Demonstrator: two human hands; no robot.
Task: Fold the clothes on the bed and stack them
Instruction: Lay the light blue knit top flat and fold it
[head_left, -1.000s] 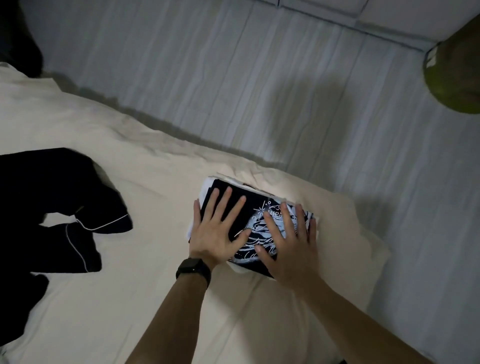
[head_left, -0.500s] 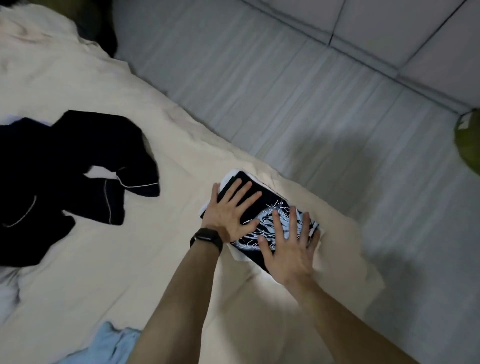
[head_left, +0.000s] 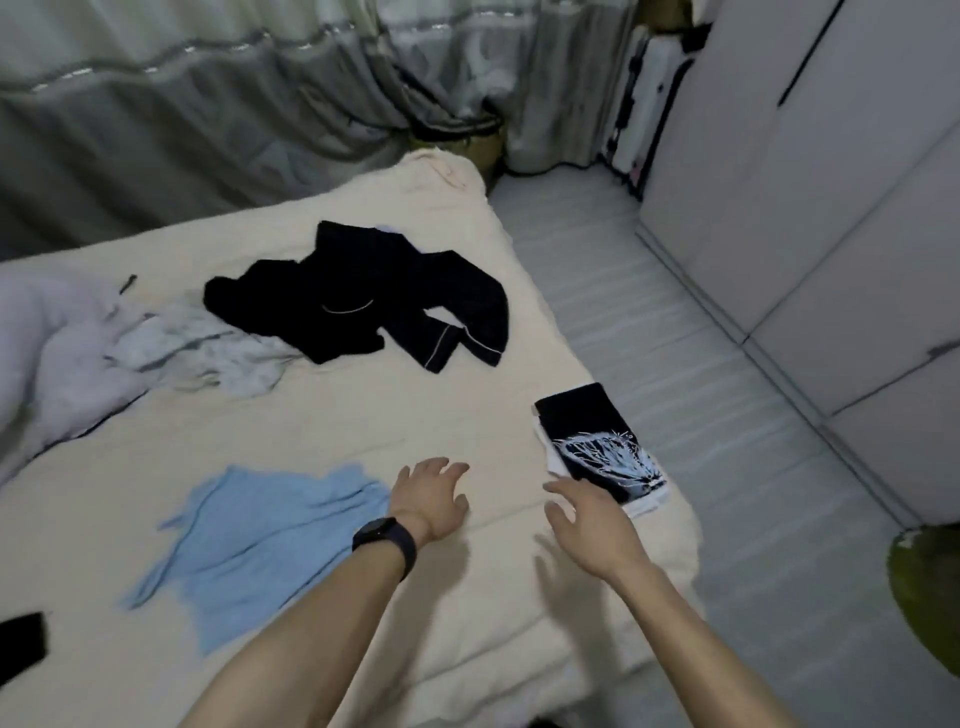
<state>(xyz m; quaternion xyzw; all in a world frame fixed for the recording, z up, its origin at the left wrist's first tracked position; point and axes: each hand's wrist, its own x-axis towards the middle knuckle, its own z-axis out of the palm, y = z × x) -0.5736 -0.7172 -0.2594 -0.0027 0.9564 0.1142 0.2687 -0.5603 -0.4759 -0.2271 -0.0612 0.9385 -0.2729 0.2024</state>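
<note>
A folded black shirt with a white print (head_left: 597, 441) lies on top of a folded white piece near the right edge of the cream bed (head_left: 322, 431). My right hand (head_left: 592, 514) hovers just left of it, fingers spread, holding nothing. My left hand (head_left: 431, 493), with a dark watch on the wrist, hangs over the bare sheet with relaxed fingers and is empty too. A light blue garment (head_left: 249, 540) lies spread out to the left of my left hand. Farther back sits a crumpled black garment with white piping (head_left: 374, 296), beside a pale patterned one (head_left: 202, 353).
The bed's right edge drops to a grey floor (head_left: 701, 364). White wardrobe doors (head_left: 831, 208) stand at the right, grey curtains (head_left: 208, 104) behind the bed. A white bundle (head_left: 41, 343) lies at far left, a small black item (head_left: 21, 644) at the lower left.
Both hands have lifted off the folded black shirt and drawn back to the left. The view has swung up and left, bringing the rest of the bed and the unfolded clothes into sight.
</note>
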